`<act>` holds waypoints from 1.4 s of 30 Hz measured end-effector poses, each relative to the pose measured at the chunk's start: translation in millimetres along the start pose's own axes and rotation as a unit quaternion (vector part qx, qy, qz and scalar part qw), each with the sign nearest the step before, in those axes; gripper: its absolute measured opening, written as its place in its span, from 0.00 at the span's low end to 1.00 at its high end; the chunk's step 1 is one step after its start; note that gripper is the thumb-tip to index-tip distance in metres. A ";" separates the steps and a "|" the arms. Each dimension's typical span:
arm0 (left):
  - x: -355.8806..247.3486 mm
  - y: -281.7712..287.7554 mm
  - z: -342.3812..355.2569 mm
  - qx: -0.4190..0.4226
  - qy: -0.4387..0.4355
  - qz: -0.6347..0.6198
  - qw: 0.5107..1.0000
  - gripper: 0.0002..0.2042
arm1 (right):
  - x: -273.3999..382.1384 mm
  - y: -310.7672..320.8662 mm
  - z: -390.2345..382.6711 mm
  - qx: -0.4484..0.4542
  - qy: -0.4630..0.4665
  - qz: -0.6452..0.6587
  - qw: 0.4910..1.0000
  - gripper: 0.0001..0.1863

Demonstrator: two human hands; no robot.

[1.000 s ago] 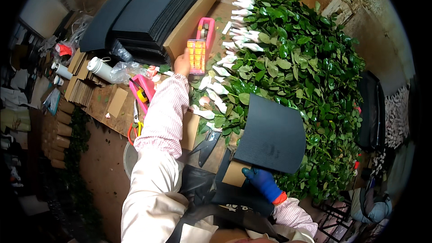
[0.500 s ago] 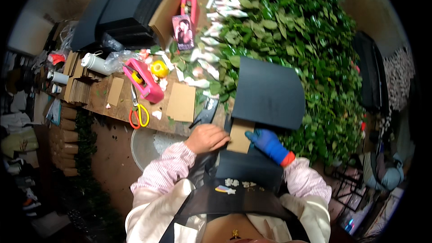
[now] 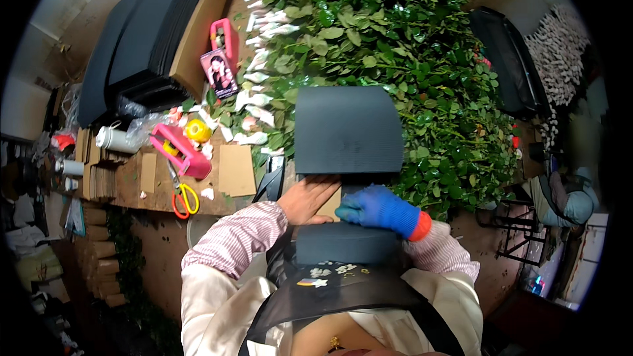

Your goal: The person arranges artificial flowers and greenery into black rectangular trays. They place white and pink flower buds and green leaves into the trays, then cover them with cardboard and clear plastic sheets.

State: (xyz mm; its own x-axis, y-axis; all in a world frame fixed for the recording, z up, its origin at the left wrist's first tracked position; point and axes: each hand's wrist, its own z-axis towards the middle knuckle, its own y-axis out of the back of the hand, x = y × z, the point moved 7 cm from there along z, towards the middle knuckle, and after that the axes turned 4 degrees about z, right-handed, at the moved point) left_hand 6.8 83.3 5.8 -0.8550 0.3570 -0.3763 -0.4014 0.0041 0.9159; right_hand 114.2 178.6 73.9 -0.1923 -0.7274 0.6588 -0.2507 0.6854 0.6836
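A black sheet [image 3: 349, 132], seemingly corrugated, has its far part raised over the leafy stems and its near end against my apron. Between my hands, a small brown cardboard piece [image 3: 332, 207] lies on the sheet, partly covered. My bare left hand [image 3: 308, 199] rests flat on the cardboard's left side, fingers stretched out, their tips reaching the edge of the raised part. From the right, my right hand [image 3: 381, 209] in a blue glove closes its fingers at the cardboard's right side, just above the sheet's near end. The glove hides much of the cardboard.
Leafy green stems [image 3: 369, 46] with white-wrapped ends cover the table beyond. On the left lie a black stapler [image 3: 271, 181], another cardboard piece [image 3: 237, 171], scissors [image 3: 182, 199] and a pink tape dispenser [image 3: 191, 160]. Stacked black sheets [image 3: 148, 33] stand at the far left.
My left hand has slid further onto the cardboard, its fingers now straighter. The gloved hand has moved left across the cardboard, covering more of it. The whole view has shifted.
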 end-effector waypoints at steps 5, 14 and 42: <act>1.2 -4.1 -0.9 0.017 0.012 -0.001 1.000 0.44 | -22.6 129.0 -63.8 -0.482 -0.046 0.092 0.870 0.18; 2.8 -2.7 7.4 0.043 0.045 -0.023 0.998 0.37 | -117.9 141.0 14.4 -0.416 0.063 0.281 0.863 0.24; -4.1 36.8 -15.4 -0.064 0.108 -0.200 0.972 0.40 | -93.0 146.5 -219.8 -0.340 -0.138 -0.022 0.930 0.11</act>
State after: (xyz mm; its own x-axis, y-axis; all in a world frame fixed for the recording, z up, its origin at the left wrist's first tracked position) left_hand -9.5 67.6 38.9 -0.6662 0.1459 -0.7313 -0.7410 -0.0184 0.6713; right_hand 303.9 354.0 181.8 -0.4556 -0.6718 0.5840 0.3753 0.4500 0.8104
